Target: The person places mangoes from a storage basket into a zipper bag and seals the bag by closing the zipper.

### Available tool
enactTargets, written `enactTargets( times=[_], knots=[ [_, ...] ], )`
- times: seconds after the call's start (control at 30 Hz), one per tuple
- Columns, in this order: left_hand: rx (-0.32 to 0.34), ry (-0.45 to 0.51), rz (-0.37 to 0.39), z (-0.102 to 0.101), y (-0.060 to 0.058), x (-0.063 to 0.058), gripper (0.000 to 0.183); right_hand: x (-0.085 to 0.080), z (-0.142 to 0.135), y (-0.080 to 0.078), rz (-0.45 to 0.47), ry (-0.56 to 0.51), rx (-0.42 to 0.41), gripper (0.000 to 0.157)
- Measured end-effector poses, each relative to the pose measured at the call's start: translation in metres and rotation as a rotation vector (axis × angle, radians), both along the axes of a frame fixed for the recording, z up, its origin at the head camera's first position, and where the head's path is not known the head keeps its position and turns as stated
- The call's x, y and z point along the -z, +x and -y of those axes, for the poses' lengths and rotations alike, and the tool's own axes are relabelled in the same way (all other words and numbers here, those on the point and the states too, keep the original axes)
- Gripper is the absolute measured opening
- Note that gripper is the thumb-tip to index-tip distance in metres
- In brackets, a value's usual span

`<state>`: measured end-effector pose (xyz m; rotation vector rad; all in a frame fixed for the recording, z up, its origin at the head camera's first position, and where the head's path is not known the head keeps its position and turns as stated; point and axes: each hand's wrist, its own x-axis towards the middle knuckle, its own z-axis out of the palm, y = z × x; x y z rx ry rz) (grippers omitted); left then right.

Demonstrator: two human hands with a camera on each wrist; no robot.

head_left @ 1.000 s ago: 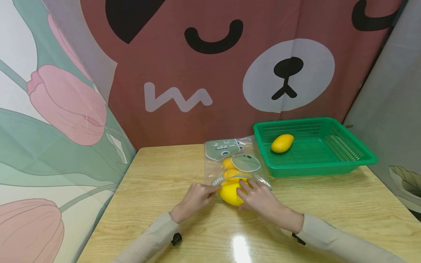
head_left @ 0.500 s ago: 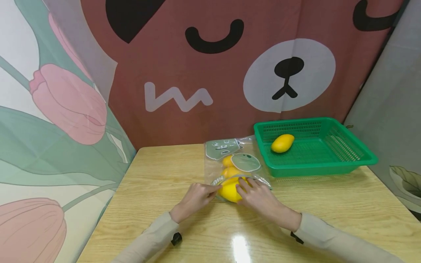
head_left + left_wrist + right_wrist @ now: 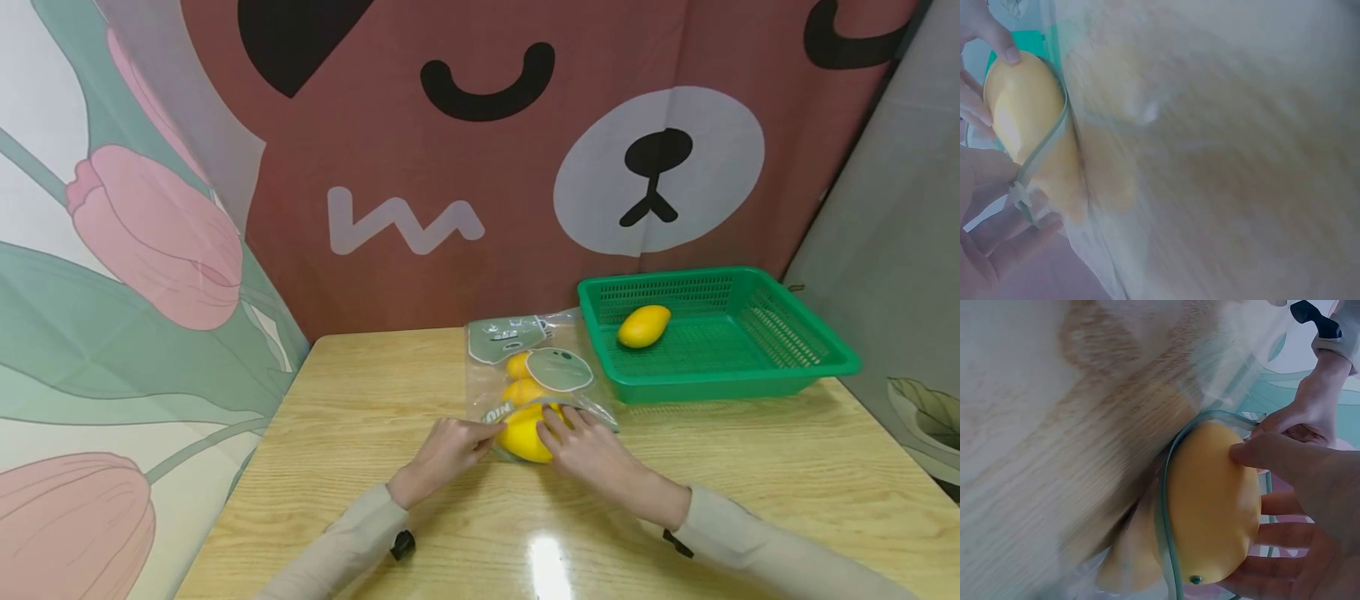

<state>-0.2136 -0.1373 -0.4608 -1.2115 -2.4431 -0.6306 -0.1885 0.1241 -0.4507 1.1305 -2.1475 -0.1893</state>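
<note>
A clear zip bag [image 3: 562, 371] with green printed shapes lies on the table, its mouth toward me. Inside, yellow fruits [image 3: 519, 367] show through the plastic. At the mouth sits a yellow mango [image 3: 525, 440], part of it within the green-edged opening. My right hand [image 3: 594, 454] holds this mango, thumb on one side and fingers on the other; a small dark stem end [image 3: 1195, 579] shows in the right wrist view. My left hand [image 3: 447, 446] pinches the left corner of the bag's rim, where the zip edge [image 3: 1044, 140] runs beside the mango.
A green basket [image 3: 705, 388] with perforated walls stands at the back right, against the bag's right side. One mango [image 3: 643, 327] lies in its left part. Behind the wooden table [image 3: 360, 392] hangs a brown curtain [image 3: 390, 292] with a bear face.
The mango at the bag's mouth has slid slightly forward into the opening, the right hand moving a little with it. The left hand keeps its place at the rim.
</note>
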Motion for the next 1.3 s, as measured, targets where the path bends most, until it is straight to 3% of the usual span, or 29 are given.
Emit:
enactTargets(
  times=[0.3, 0.7, 1.1, 1.3],
  knots=[
    [-0.015, -0.005, 0.003, -0.001, 0.001, -0.001, 0.034, -0.001, -0.001, 0.000, 0.005, -0.003, -0.009, 0.046],
    [-0.006, -0.003, 0.004, -0.001, 0.001, -0.001, 0.033, 0.002, 0.005, -0.006, -0.019, 0.001, 0.005, 0.054],
    [-0.002, 0.002, -0.017, -0.002, 0.000, -0.003, 0.034, 0.002, 0.008, -0.010, -0.022, -0.004, 0.024, 0.034],
    [0.002, 0.009, -0.040, -0.001, -0.001, -0.002, 0.033, 0.003, 0.009, -0.012, 0.004, -0.002, 0.029, 0.032]
  ],
)
